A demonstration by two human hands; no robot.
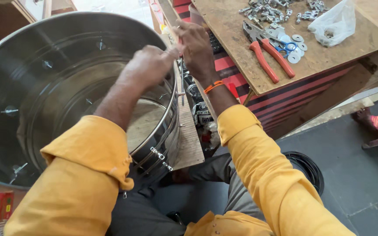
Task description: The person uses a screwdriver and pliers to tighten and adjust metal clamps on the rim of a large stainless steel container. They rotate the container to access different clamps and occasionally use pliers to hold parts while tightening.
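Observation:
A large shiny steel drum (31,65) lies on its side in front of me, its open mouth facing me, with small bolts sticking through its wall. My left hand (149,65) is closed at the drum's right rim. My right hand (195,46) is just beside it, fingers pinched around a thin tool whose metal shaft (182,87) hangs down outside the rim. The tip of the tool and what the left fingers pinch are hidden. Both arms wear yellow sleeves, and an orange band sits on the right wrist.
A wooden board (189,135) props the drum's right side. On the plywood bench (241,48) to the right lie red-handled pliers (267,54), washers (295,48), several bolts (265,11) and a clear plastic bag (335,22). A black cable coil (309,168) lies on the floor.

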